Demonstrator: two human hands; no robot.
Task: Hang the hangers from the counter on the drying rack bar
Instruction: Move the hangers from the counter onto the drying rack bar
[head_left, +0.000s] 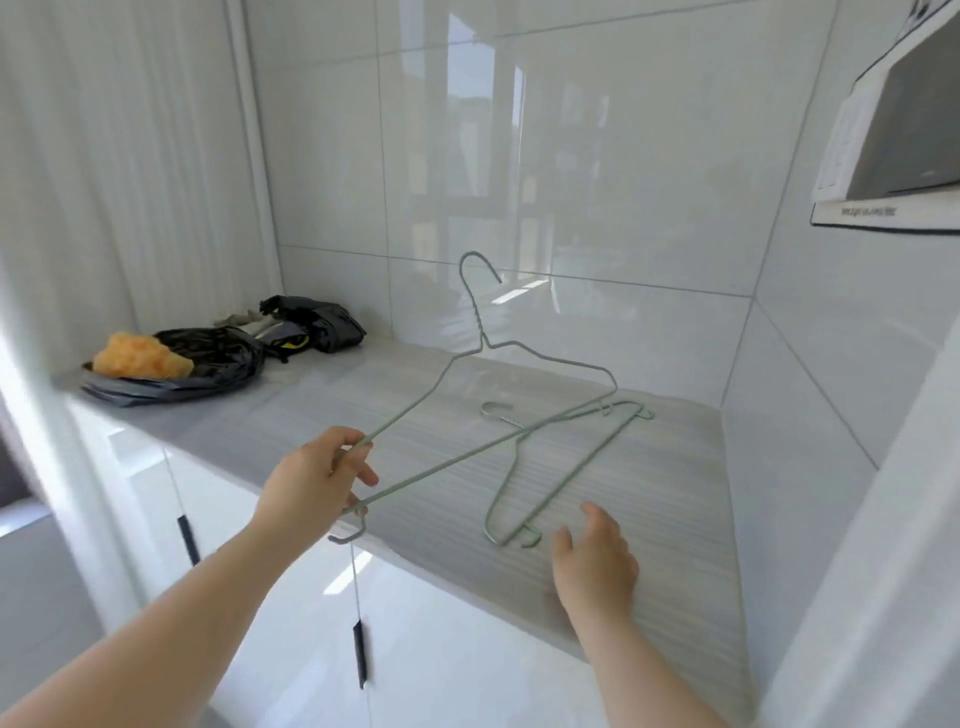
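Hangers number two, both thin green wire. One hanger is raised off the tabletop, with its hook up toward 12 o'clock and its far shoulder over the second hanger. The left hand pinches its near corner, thumb and fingers closed round the wire where the shoulder meets the bottom bar. The second hanger lies flat on the tabletop, its long axis running from 7 o'clock to 1 o'clock and its hook turned toward 11 o'clock. Its near end lies just beside the right hand, off toward 11 o'clock from the fingertips. That hand is spread, fingers relaxed, and holds nothing; whether it touches the tabletop cannot be told. The right hand is plainly the nearer to the lying hanger. In my judgement the next move is a short reach forward and left to take that near end, and the thin wire lying flat may be awkward to lift. No drying rack bar is in view, so which way the hangers must be carried cannot be stated. At 10 o'clock on the tabletop a black bag carries an orange lump, on or in its mouth, I cannot tell which. Behind it sits a dark bundle, contents unclear.
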